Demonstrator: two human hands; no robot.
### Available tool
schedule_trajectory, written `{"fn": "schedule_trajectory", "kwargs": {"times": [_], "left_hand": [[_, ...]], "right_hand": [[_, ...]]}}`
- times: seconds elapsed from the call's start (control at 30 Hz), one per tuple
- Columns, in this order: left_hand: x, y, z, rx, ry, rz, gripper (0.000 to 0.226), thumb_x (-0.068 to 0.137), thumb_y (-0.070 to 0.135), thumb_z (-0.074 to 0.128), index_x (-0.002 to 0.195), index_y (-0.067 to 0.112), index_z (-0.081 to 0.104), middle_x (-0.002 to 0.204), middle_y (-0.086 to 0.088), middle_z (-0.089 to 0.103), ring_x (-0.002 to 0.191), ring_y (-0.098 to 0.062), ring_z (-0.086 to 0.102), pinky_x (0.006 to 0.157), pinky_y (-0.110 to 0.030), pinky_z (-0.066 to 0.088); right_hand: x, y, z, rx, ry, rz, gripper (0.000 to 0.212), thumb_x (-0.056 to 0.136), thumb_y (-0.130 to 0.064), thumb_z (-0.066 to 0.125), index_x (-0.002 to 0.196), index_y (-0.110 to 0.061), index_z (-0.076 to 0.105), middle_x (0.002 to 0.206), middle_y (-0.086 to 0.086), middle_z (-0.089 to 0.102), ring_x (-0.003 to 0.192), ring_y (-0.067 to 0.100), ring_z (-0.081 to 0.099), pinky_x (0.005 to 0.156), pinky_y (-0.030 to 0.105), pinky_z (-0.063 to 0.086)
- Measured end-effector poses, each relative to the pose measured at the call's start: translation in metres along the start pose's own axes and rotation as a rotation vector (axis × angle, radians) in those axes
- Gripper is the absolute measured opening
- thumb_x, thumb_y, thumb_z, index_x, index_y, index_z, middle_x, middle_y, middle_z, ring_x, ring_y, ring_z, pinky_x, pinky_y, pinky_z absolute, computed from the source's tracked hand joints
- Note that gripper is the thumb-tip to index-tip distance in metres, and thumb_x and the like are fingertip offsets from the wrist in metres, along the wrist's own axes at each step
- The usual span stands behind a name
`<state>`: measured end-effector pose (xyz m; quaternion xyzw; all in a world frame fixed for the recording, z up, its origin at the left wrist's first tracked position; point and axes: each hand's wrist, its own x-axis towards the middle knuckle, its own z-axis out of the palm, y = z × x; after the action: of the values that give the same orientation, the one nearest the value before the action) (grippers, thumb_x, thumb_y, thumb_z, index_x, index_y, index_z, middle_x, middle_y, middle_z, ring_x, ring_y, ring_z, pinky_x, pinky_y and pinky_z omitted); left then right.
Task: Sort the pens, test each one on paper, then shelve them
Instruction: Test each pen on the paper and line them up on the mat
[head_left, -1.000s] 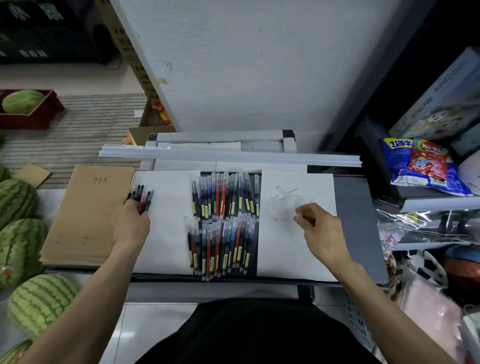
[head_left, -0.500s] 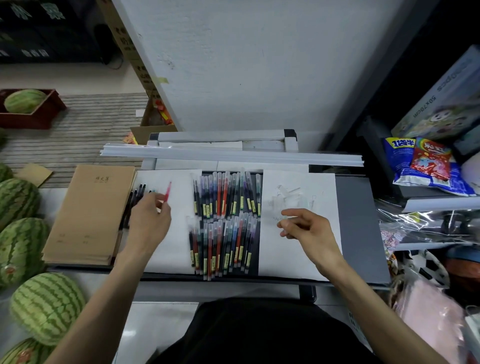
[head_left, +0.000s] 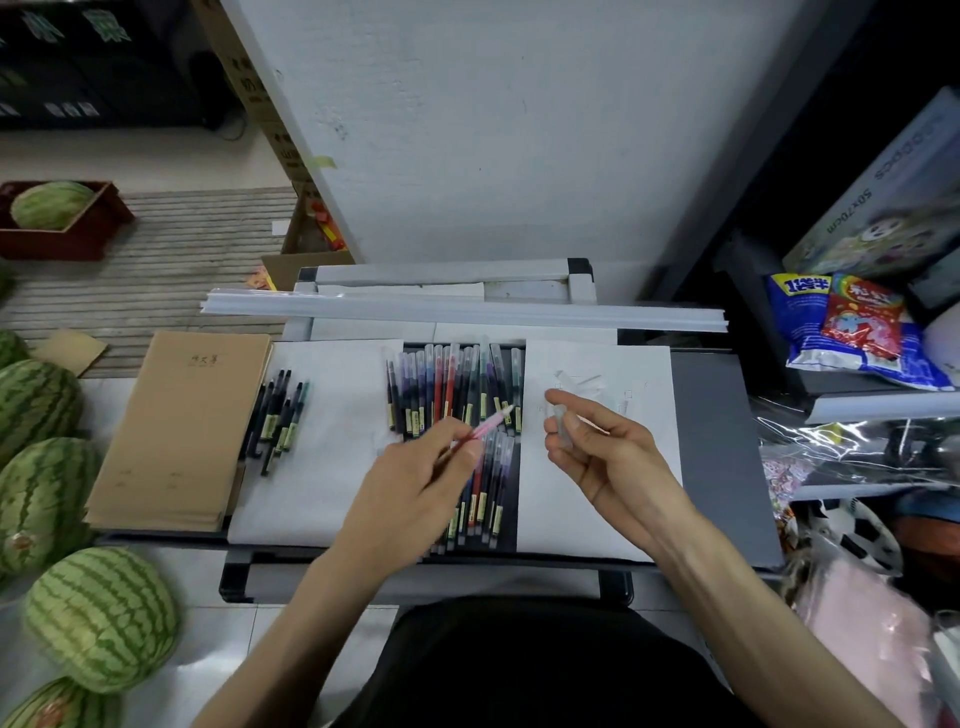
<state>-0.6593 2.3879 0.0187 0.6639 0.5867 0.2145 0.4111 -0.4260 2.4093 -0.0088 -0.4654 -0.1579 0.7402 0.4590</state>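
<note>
Left hand (head_left: 410, 488) grips a pink pen (head_left: 488, 426) above the rows of pens (head_left: 452, 384) on the counter (head_left: 717, 441); right hand (head_left: 608, 452) pinches a clear cap (head_left: 561, 431) over white paper (head_left: 623, 358); dark pens (head_left: 278, 410) lie apart at left

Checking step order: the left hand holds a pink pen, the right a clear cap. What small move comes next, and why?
Probably bring the pink pen in the left hand to the white sheet on the right and scribble. The right hand pinches what looks like its cap, so the tip seems bare, and that sheet shows faint marks.
</note>
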Motion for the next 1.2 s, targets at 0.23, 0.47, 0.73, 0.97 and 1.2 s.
{"fn": "schedule_trajectory", "kwargs": {"times": [0.23, 0.47, 0.73, 0.97, 1.2], "left_hand": [[-0.008, 0.014, 0.01, -0.018, -0.037, 0.035, 0.019, 0.11, 0.037, 0.049, 0.098, 0.028, 0.06, 0.059, -0.001, 0.049, 0.05, -0.019, 0.043, 0.053, -0.045, 0.04], [-0.012, 0.024, 0.01, 0.011, -0.042, 0.039, 0.022, 0.109, 0.04, 0.049, 0.099, 0.025, 0.062, 0.06, 0.006, 0.05, 0.052, -0.012, 0.043, 0.055, -0.042, 0.04], [-0.016, 0.028, 0.012, -0.001, -0.011, 0.052, 0.022, 0.109, 0.041, 0.048, 0.101, 0.028, 0.063, 0.061, 0.004, 0.049, 0.053, -0.014, 0.042, 0.056, -0.048, 0.041], [-0.017, 0.03, 0.013, -0.047, 0.001, 0.038, 0.019, 0.108, 0.04, 0.049, 0.101, 0.03, 0.062, 0.057, 0.008, 0.046, 0.051, -0.011, 0.038, 0.055, -0.04, 0.037], [-0.015, 0.032, 0.019, -0.142, 0.026, -0.004, 0.023, 0.108, 0.033, 0.05, 0.1, 0.03, 0.071, 0.06, 0.01, 0.045, 0.056, -0.008, 0.039, 0.057, -0.024, 0.033]], "right_hand": [[-0.009, -0.01, 0.014, 0.072, 0.02, -0.047, 0.022, 0.099, 0.004, 0.055, 0.115, 0.001, 0.071, 0.101, 0.019, 0.076, 0.089, 0.024, 0.077, 0.078, 0.026, 0.062], [-0.016, -0.015, 0.021, 0.116, 0.038, -0.078, 0.02, 0.093, -0.004, 0.062, 0.113, 0.0, 0.066, 0.106, 0.023, 0.075, 0.106, 0.039, 0.074, 0.08, 0.034, 0.064], [-0.027, -0.018, 0.028, 0.025, -0.036, -0.17, 0.017, 0.094, -0.007, 0.059, 0.111, -0.002, 0.063, 0.106, 0.021, 0.074, 0.102, 0.044, 0.074, 0.081, 0.038, 0.064], [-0.029, -0.021, 0.028, -0.013, -0.052, -0.227, 0.019, 0.094, -0.007, 0.059, 0.112, 0.001, 0.062, 0.102, 0.021, 0.074, 0.102, 0.045, 0.074, 0.078, 0.039, 0.063], [-0.03, -0.019, 0.033, -0.162, -0.089, -0.252, 0.019, 0.093, -0.005, 0.063, 0.109, 0.006, 0.061, 0.102, 0.026, 0.075, 0.097, 0.039, 0.076, 0.081, 0.039, 0.063]]}}
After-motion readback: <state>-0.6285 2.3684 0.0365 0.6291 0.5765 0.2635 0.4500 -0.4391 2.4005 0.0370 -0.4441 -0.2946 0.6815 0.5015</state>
